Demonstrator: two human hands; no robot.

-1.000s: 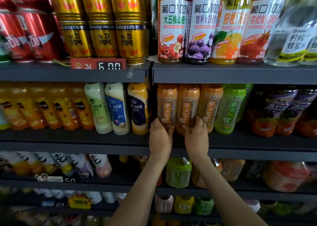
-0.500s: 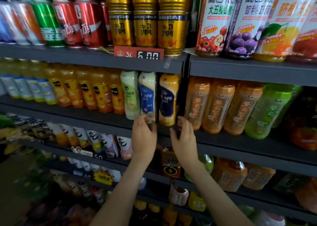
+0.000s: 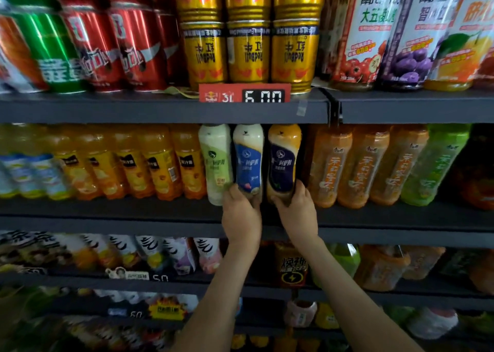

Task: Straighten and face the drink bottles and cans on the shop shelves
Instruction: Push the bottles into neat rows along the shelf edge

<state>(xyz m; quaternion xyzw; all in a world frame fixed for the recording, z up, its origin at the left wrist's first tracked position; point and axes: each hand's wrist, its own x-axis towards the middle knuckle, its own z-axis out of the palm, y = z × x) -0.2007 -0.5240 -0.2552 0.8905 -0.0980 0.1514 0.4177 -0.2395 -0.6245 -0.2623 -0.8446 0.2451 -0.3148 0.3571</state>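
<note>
A single wide-angle view is given from a camera worn on the head, faced squarely at the shop shelves point(image 3: 160, 111) and tipped slightly down. The shelves are seen from close by and fill the frame, bowed at its edges. Near the centre, the left hand point(image 3: 240, 215) is seen at the blue-label bottle point(image 3: 248, 161) and the right hand point(image 3: 296, 212) at the dark-label bottle point(image 3: 282, 164).

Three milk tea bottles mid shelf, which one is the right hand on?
The yellow-topped bottle with the navy label, rightmost of the three; the right hand grips its base. The left hand holds the blue-labelled bottle.
</note>
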